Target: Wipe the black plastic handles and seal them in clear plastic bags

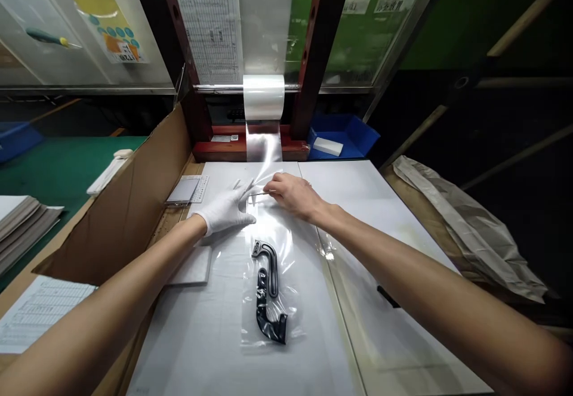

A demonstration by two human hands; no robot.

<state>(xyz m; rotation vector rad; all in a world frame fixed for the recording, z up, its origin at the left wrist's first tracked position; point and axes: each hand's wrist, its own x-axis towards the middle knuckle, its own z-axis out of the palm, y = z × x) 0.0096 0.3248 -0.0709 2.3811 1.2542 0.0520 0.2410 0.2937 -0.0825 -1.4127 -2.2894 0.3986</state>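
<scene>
From my end, the left hand (pixel 226 211), in a white cotton glove, lies spread on the thin clear plastic film (pixel 264 145) feeding off a glossy roll (pixel 263 95), and the bare right hand (pixel 290 196) pinches the film's edge. Nearer me, black hook-shaped parts (pixel 262 306) sit in a clear bag (pixel 249 324) on the smooth white counter (pixel 394 247), with plenty of open room to the right.
</scene>
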